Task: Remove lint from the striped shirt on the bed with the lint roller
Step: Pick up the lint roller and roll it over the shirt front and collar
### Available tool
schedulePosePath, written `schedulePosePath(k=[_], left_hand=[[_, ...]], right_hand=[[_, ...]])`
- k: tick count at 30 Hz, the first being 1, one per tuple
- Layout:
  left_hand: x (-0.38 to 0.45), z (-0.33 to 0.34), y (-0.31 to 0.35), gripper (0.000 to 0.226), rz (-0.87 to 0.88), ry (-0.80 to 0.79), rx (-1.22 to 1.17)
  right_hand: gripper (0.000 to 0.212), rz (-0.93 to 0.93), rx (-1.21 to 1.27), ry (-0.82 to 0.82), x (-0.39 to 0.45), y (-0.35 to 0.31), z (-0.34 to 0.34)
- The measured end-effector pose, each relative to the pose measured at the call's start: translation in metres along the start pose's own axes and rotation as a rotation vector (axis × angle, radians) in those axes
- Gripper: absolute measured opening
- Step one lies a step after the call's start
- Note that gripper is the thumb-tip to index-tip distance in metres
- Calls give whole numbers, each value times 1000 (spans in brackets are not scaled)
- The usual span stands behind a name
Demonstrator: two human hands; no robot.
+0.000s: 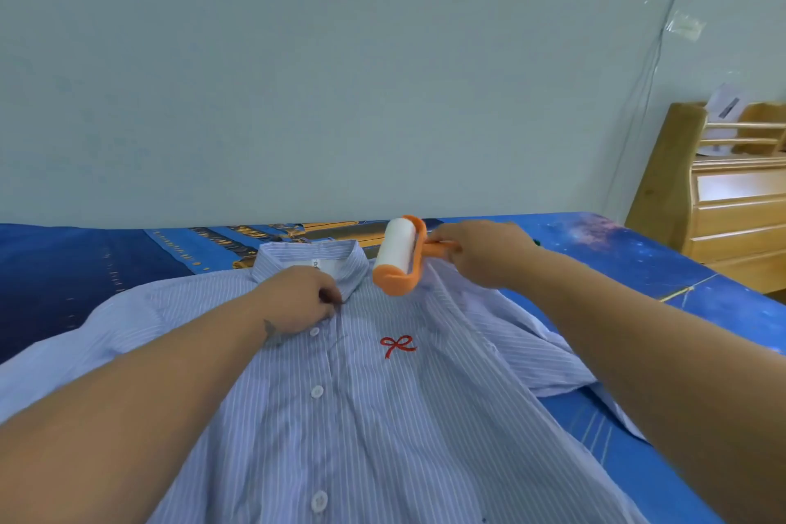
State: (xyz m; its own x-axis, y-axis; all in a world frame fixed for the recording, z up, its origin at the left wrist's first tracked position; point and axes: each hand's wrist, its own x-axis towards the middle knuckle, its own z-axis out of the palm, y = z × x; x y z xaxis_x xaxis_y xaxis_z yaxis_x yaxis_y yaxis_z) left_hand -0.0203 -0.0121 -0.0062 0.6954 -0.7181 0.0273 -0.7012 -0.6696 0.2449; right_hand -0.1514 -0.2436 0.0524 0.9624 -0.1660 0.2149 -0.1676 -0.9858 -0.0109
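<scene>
A light blue striped shirt [361, 417] lies buttoned and face up on the bed, with a red bow stitched on its chest. My right hand [485, 253] grips the orange handle of the lint roller [397, 253]. Its white roll sits at the shirt's right shoulder, just beside the collar. My left hand [293, 302] rests with curled fingers on the shirt below the collar and pinches the fabric near the top button.
The bed [638, 264] has a blue starry cover and reaches the pale wall behind. A wooden headboard with drawers [723, 200] stands at the far right. The shirt's right sleeve is folded across the cover.
</scene>
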Motion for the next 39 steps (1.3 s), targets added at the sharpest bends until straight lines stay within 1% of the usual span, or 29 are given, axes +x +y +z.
schedulePosePath(k=[2, 4, 6, 7, 10, 14, 16, 18, 20, 21, 23, 25, 27, 29, 31, 33, 37, 39], left_hand=[[-2, 0, 1, 25, 13, -41, 46], [-2, 1, 3, 24, 8, -37, 69], [-3, 2, 9, 22, -4, 10, 63], [-3, 3, 13, 21, -7, 40, 53], [-3, 3, 29, 18, 27, 98, 18], [-4, 9, 57, 20, 89, 146, 0], [-5, 12, 74, 17, 133, 207, -60], [-7, 12, 92, 11, 186, 278, -170], [-8, 13, 118, 7, 266, 309, -243], [-10, 13, 132, 6, 310, 290, -263], [-12, 18, 161, 5, 389, 180, -268], [-13, 26, 183, 8, 452, 64, -171], [-14, 35, 195, 17, 464, -20, -72], [-16, 41, 198, 26, 444, -77, -30], [-18, 45, 197, 32, 447, -91, 15], [-19, 47, 196, 30, 449, -97, 28], [-19, 52, 200, 16, 441, -76, 52], [-19, 54, 204, 10, 448, -67, 74]], right_hand=[[26, 51, 35, 16, 0, 1, -6], [24, 114, 70, -37, -3, 10, -13], [22, 160, 178, -58, -10, 21, -18], [25, 174, 238, -61, -15, 25, -19], [32, 257, 260, -108, -31, 39, -18], [20, 373, 274, -178, -52, 61, -8], [14, 423, 307, -205, -62, 73, -6], [10, 455, 336, -247, -73, 85, -6], [8, 465, 339, -302, -84, 96, -7], [12, 467, 332, -334, -89, 100, -5], [18, 479, 333, -379, -97, 103, 0], [19, 485, 374, -388, -101, 101, 7], [16, 471, 380, -384, -103, 98, 12], [14, 434, 320, -372, -104, 96, 17], [16, 395, 264, -350, -105, 94, 21], [19, 367, 255, -325, -105, 92, 25], [14, 366, 239, -265, -107, 95, 24], [12, 371, 184, -230, -107, 101, 20]])
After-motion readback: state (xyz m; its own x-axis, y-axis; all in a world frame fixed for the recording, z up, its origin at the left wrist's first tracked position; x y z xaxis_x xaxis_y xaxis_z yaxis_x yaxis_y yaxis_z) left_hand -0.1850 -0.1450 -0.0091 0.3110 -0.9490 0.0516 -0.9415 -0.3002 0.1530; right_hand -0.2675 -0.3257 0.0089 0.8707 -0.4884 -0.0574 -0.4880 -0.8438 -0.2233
